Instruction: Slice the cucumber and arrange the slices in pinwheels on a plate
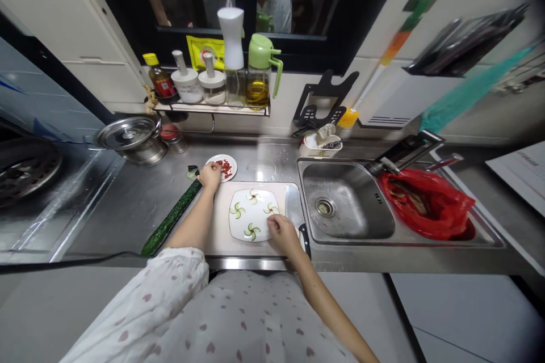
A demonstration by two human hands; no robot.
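Observation:
My left hand (210, 176) is at the edge of a small white plate (232, 159), fingers pinched together beside chopped red pieces (226, 168). Whatever those fingertips may hold is hidden. Over the right edge of a square white plate (238, 231), my right hand (283, 232) has its fingers curled together, with any contents too small to make out. Four-cornered and flat, that plate carries several pinwheels of pale green slices with red centres, one (271, 209) just by my right fingertips. Under it lies a light cutting board (221, 247).
A cucumber (174, 215) lies left of the board. A knife (293, 204) rests along the board's right side. Beyond it are the sink (349, 204) and a red plastic bag (430, 210). A lidded pot (136, 142) stands back left, below a condiment shelf (213, 108).

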